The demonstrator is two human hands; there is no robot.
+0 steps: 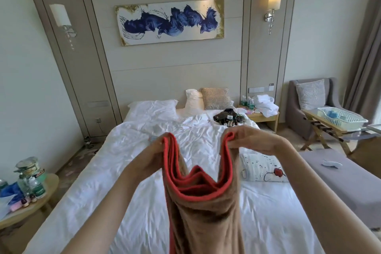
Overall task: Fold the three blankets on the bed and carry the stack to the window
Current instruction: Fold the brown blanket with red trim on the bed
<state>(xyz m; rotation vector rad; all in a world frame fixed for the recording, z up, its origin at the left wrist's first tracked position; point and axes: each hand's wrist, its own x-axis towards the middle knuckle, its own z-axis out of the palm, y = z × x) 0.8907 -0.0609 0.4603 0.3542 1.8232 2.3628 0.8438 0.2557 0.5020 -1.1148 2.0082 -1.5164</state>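
A brown blanket with a red inner side [203, 210] hangs doubled in front of me over the white bed [127, 192]. My left hand [152, 156] pinches its upper left corner and my right hand [251, 138] pinches the upper right corner, both raised above the mattress. The top edge sags in a U between them, showing several red layers. A folded white blanket with dark specks and a red apple print [263, 168] lies on the bed's right side, just under my right forearm. A third blanket is not visible.
Pillows [153, 108] and a dark heap of small items [228, 118] lie at the bed's head. A round side table with bottles [26, 187] stands left. A grey bench [340, 181], a luggage rack with a dish rack [340, 119], an armchair and curtains are on the right.
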